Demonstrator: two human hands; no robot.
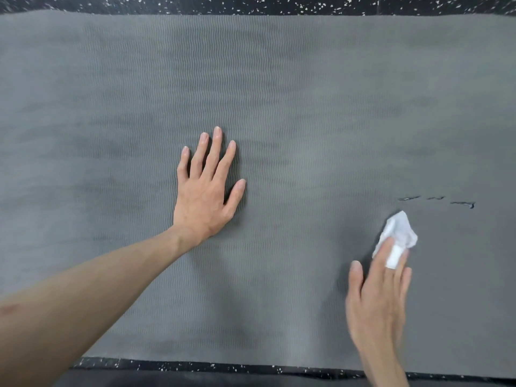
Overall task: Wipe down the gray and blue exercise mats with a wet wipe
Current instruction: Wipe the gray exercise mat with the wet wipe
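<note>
Wipe first: a crumpled white wet wipe (398, 231) is lying on the gray ribbed foam exercise mat (279, 79), toward the near right part of its surface. The right hand (377, 297) is pressing down on it from the near side, with the fingers (384, 255) stretched out nearly straight and close together over the wipe's near half. Most of the wad is bulging out beyond the fingertips, pointing away from the person, and a white strip of it is showing between two of the fingers. The thumb (356, 277) is lying apart to the left, off the wipe and beside the mat surface. This hand is blurred, so whether any finger is curling under the wipe cannot be told.

Just beyond the wipe and to its right, a short broken line of dark tears (435, 201) is marking the mat.

The left hand (205, 194) is resting palm down near the middle of the mat, well apart from the wipe, its fingers straight and spread, the thumb splayed to the right. The bare forearm is reaching in from the lower left corner.

The mat is filling nearly the whole view, lying flat on a black rubber floor with white speckles (279, 4), which is showing as strips along the far edge and the near edge.
</note>
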